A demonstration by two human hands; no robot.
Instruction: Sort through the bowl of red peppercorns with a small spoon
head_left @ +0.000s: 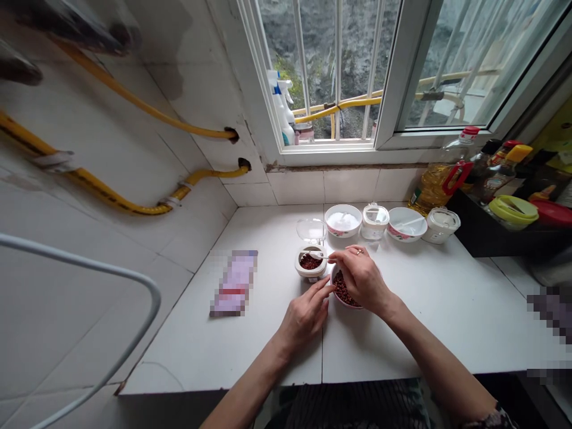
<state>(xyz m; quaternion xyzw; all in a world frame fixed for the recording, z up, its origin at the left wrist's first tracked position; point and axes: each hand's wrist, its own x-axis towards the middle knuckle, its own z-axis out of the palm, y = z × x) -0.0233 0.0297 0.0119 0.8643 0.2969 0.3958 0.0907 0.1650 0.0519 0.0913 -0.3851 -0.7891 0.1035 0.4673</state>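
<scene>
My right hand (364, 277) is closed in a pinch on the handle of a small white spoon (315, 254). The spoon's head is over the mouth of a small white jar (311, 273), which has dark red-brown grains in it and its clear lid (311, 229) flipped up behind. Below my right hand stands a bowl (351, 305) of similar grains, partly hidden by that hand. My left hand (304, 313) is at the bowl's left side, its fingertips on the rim.
Behind are a bowl of white powder (343, 226), a clear-lidded jar (375, 221), another bowl (406, 229) and a lidded jar (442, 226). An oil bottle (440, 179) and a black rack (482, 229) of seasonings stand right. A blurred purple packet (235, 283) lies left.
</scene>
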